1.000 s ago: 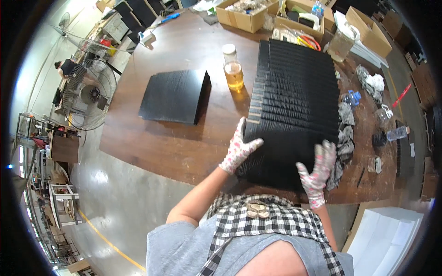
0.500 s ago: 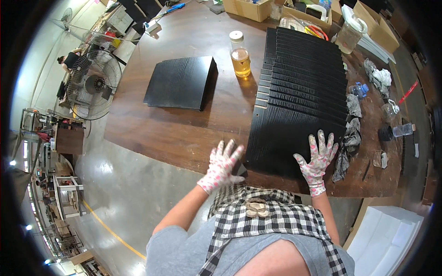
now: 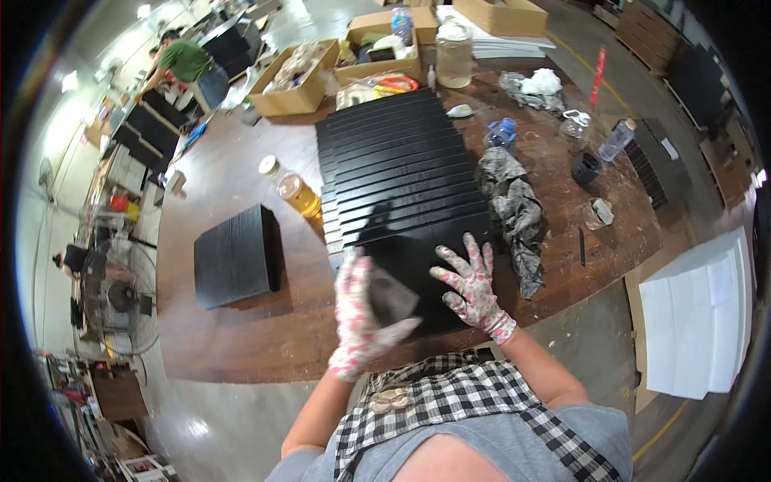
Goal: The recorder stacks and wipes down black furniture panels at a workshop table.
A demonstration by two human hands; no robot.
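A fan of several overlapping black panels (image 3: 401, 165) lies on the brown table in front of me. My left hand (image 3: 353, 313), in a white glove with pink spots, is over the left edge of the nearest panel. Between its thumb and fingers is a dark grey flat pad (image 3: 391, 294), slightly blurred; its exact kind does not show. My right hand (image 3: 474, 291), gloved alike, rests on the right part of that panel with fingers spread and nothing in them. A smaller black stack (image 3: 234, 257) sits to the left, near a bottle of amber liquid (image 3: 297, 195).
Crumpled grey cloth (image 3: 511, 209) borders the panels on the right, with a blue-capped bottle (image 3: 501, 134) beyond. Cardboard boxes (image 3: 293, 79) and a large clear jar (image 3: 454, 55) stand at the back. A floor fan (image 3: 120, 296) is off the table's left side; a person (image 3: 189, 64) bends far left.
The view has swung to the right. My left hand has moved from beside the panels onto the nearest one, bringing the grey pad over it. My right hand stays on the panel, spread.
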